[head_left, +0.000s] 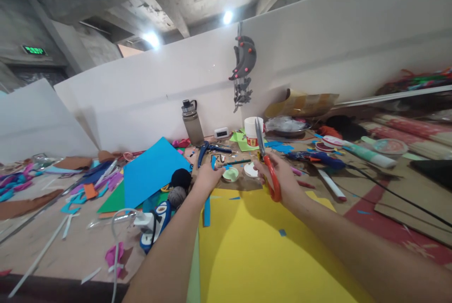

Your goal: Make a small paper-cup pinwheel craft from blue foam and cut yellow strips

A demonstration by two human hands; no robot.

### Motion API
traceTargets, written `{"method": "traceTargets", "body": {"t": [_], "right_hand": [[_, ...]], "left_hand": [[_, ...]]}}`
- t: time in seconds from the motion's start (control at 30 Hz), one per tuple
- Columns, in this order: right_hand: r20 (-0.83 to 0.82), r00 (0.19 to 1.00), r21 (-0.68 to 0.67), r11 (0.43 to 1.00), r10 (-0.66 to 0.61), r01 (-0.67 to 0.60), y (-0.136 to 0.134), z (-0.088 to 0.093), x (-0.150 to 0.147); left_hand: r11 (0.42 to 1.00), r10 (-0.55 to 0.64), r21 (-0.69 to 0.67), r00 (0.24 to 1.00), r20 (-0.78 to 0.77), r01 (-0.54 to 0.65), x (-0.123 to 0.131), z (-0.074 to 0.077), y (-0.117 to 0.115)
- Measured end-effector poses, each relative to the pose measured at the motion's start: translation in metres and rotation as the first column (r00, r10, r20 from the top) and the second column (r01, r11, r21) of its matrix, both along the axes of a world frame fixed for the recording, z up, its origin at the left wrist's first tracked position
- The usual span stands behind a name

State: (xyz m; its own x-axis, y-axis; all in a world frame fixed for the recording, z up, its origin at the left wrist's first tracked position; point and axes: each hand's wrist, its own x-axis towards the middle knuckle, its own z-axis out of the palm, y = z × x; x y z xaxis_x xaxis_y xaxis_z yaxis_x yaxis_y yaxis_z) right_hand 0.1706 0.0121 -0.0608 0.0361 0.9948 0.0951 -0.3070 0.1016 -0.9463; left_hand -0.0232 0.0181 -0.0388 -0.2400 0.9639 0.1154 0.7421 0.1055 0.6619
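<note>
My right hand (278, 176) is closed around a pair of scissors (271, 176) with orange handles, their metal blades pointing up and away from me. By its fingertips is a small white round lid (251, 170). My left hand (209, 176) is closed over a narrow blue paper strip (206, 213), which shows above and below the hand; the fingers themselves are partly hidden. Just right of its thumb lies a small pale green dish (230, 174). Below both hands spreads a large yellow sheet (261, 251) with small blue scraps on it.
Left are a blue sheet (151, 166), dark yarn ball (181, 178) and power strip (160, 220) with a white cable. Behind stand a bottle (193, 124), white cup (252, 129) and blue-handled tool (203, 152). A corded blue tool (328, 159) and cardboard (416, 204) lie right.
</note>
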Motion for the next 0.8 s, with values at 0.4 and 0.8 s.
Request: {"method": "traceTargets", "body": {"t": [0.4, 0.8], "right_hand": [[0.047, 0.999, 0.02, 1.0, 0.004, -0.005, -0.006, 0.005, 0.001], [0.028, 0.999, 0.046, 0.999, -0.017, 0.015, 0.002, -0.001, 0.001]], "left_hand": [[0.999, -0.013, 0.029, 0.959, -0.283, 0.022, 0.02, 0.005, -0.005], [0.971, -0.032, 0.208, 0.927, -0.374, 0.117, 0.032, 0.024, -0.028]]}}
